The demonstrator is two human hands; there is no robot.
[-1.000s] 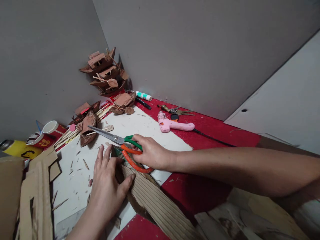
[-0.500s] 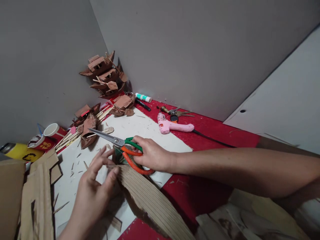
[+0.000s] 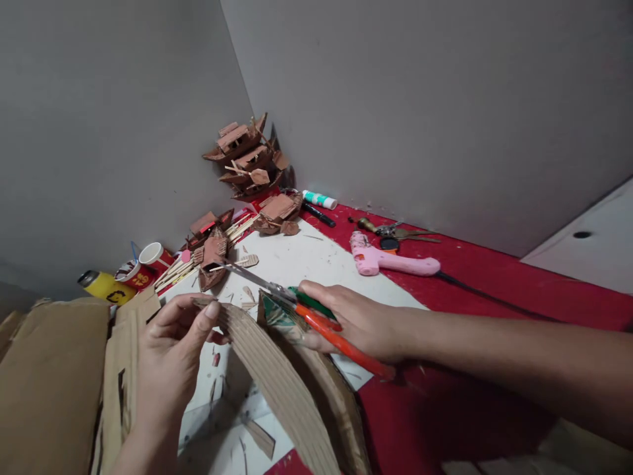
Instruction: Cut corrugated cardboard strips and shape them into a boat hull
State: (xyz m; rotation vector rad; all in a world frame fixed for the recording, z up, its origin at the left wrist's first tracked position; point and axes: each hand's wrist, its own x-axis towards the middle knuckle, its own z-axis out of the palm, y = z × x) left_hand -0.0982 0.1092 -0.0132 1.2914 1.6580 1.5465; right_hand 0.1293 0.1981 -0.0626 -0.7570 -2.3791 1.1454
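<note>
My left hand [image 3: 171, 356] pinches the pointed far end of a curved strip of ribbed, corrugated cardboard [image 3: 277, 376] between thumb and fingers. My right hand [image 3: 363, 320] is wrapped round a pair of scissors [image 3: 341, 343] with green and orange handles, their blades pointing away to the left. The blades look closed, or nearly so, and lie above the strip, apart from it. Under my right hand stands another curved cardboard piece [image 3: 341, 402] with green print at its far end; whether my fingers grip it is hidden.
Several small brown cardboard boats [image 3: 247, 158] are stacked in the corner, others beside thin wooden sticks [image 3: 173, 272]. A pink glue gun [image 3: 395, 264] lies right, its black cord trailing. Paper cups [image 3: 155, 257], a yellow bottle [image 3: 106, 287] and flat cardboard [image 3: 54, 376] are left. Scraps litter the white sheet [image 3: 316, 257].
The view has turned left, so things sit further right. My right hand with the scissors has drawn away from my left hand. The strip's end is lifted, and more of the second cardboard piece shows.
</note>
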